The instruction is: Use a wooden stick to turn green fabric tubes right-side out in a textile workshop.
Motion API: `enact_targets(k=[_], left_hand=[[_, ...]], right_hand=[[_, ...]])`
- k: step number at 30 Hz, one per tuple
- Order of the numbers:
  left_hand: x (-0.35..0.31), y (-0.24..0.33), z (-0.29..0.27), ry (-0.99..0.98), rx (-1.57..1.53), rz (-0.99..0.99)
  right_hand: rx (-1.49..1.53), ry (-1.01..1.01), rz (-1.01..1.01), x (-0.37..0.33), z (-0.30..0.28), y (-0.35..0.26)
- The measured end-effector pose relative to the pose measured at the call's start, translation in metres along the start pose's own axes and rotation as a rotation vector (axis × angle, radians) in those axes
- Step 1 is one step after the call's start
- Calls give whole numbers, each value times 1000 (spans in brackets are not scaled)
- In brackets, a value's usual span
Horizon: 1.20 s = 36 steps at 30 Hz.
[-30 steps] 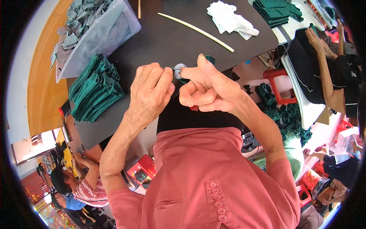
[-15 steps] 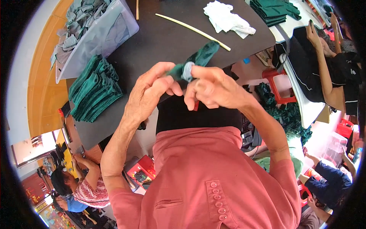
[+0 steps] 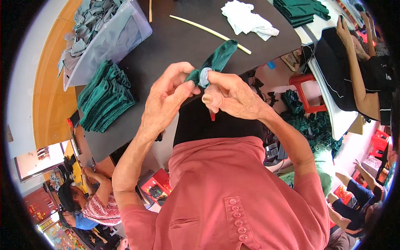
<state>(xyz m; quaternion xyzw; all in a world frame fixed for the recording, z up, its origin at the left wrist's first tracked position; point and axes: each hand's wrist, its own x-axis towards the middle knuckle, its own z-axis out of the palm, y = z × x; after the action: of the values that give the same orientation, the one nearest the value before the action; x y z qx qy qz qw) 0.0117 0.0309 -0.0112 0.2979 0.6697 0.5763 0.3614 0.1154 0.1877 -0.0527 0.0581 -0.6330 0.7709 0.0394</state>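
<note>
Pinching the green velvet piece (image 3: 223, 56) narrowly above the near edge of the dark table (image 3: 166, 46), the left hand (image 3: 166, 93) steadies its left end; the right hand (image 3: 237, 96) meets the grey band (image 3: 203, 77), hold unclear. Advised: even tension, band square, velvet untwisted.

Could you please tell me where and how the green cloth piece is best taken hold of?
I'd probably pinch the cloth piece by its free end, from the far right: it slants away uncovered there, while the left hand and right hand crowd its near end by the grey band.
</note>
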Motion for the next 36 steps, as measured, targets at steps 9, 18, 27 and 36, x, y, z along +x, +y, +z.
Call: enact_targets(k=[9,18,27,36], left_hand=[[1,7,-9,109,474,241],[14,10,-9,-211,-28,-96],[15,-3,-4,-68,-175,-112],[5,-2,-13,-101,-107,-148]], right_hand=[[-380,-113,-36,3,6,-5],[-353,-68,-69,7,-3,-2],[-254,-34,-134,2,-10,3],[-305,14,-28,-9,-14,-14]])
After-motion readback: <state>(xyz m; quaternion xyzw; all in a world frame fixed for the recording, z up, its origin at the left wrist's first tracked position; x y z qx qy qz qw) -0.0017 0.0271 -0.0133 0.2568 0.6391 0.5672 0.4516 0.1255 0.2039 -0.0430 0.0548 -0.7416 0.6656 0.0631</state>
